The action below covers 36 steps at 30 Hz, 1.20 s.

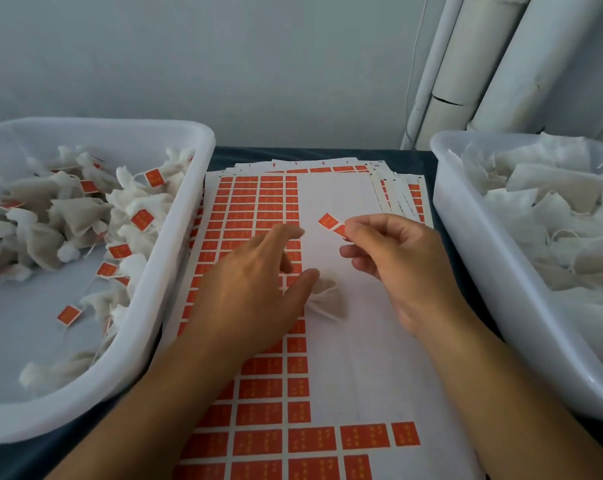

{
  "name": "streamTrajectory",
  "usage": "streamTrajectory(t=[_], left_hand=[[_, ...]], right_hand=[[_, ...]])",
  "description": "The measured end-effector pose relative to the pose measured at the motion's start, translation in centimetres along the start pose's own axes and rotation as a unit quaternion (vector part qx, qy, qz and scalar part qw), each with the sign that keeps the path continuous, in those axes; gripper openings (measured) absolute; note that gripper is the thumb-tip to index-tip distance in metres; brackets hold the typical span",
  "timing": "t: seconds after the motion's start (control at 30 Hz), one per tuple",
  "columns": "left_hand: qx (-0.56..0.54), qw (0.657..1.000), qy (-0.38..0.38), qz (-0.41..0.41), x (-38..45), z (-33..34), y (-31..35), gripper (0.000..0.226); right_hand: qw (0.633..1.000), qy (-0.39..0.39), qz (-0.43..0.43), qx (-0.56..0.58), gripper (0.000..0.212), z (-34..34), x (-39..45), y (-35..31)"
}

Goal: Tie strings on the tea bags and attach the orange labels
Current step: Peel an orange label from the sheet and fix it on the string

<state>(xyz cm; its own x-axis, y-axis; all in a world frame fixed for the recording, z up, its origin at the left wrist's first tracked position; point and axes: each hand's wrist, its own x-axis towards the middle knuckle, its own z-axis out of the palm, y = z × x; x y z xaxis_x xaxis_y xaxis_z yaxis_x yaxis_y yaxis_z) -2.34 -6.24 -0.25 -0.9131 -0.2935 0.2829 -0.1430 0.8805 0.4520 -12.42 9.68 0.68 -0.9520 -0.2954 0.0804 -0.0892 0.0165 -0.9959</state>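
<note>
A white tea bag (329,299) lies on the label sheet (331,199), between my two hands. My right hand (397,261) pinches a peeled orange label (330,223) between thumb and forefinger, held above the sheet's bare strip. My left hand (255,282) hovers over the sheet with fingers spread and relaxed, its thumb close to the tea bag. I cannot see the bag's string. The sheet carries rows of orange labels on its left part and along the near edge.
A white tub (175,271) on the left holds several tea bags with orange labels attached. A white tub (466,258) on the right holds several unlabelled bags with strings. More label sheets lie stacked under the top one. White pipes (473,71) run up the wall at back right.
</note>
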Motion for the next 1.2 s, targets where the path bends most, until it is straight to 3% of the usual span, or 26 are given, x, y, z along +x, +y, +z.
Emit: streamTrajectory(t=[0.3, 0.77, 0.9, 1.07, 1.2], left_hand=[[-0.085, 0.990, -0.094, -0.065, -0.2, 0.1, -0.8, 0.032], [-0.283, 0.955, 0.075, -0.052, 0.2, -1.0, 0.6, 0.016], [-0.301, 0.948, 0.093, -0.047, 0.3, -1.0, 0.7, 0.026], [-0.245, 0.968, 0.053, -0.020, 0.0, -0.8, 0.4, 0.073], [-0.208, 0.978, 0.026, 0.011, -0.2, -0.7, 0.4, 0.086]], right_hand=[[0.998, -0.029, -0.034, -0.036, 0.002, -0.1, -0.7, 0.4], [0.998, -0.052, -0.036, -0.005, 0.008, 0.1, -0.7, 0.3], [0.992, -0.105, -0.064, 0.013, 0.016, -0.1, -0.9, -0.2], [0.976, -0.171, -0.124, -0.056, 0.024, -0.2, -1.4, -0.5], [0.966, -0.186, -0.148, -0.103, 0.026, 0.0, -1.6, -0.3]])
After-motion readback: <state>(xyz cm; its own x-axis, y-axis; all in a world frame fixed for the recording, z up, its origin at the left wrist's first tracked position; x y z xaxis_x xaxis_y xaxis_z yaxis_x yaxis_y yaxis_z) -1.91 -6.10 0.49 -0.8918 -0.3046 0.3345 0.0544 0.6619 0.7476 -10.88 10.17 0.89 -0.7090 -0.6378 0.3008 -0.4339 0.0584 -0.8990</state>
